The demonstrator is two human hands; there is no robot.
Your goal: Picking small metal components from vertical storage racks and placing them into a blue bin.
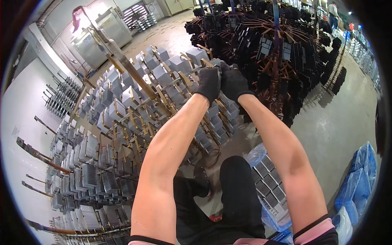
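Both my hands wear black gloves and meet side by side at the upper right edge of a rack hung with grey metal heat sinks. My left hand is closed on a grey finned heat sink, which shows just past the fingertips. Against it, my right hand is closed at the same piece, its fingers mostly hidden behind the glove. More finned heat sinks hang below my wrists. Brass-coloured hooks and bars carry the parts on the rack.
Close on the right stands a rack of black parts. By my right leg, a box of finned pieces sits in plastic wrap. Blue plastic-wrapped bins are at far right. More loaded racks line the left. A person stands far off.
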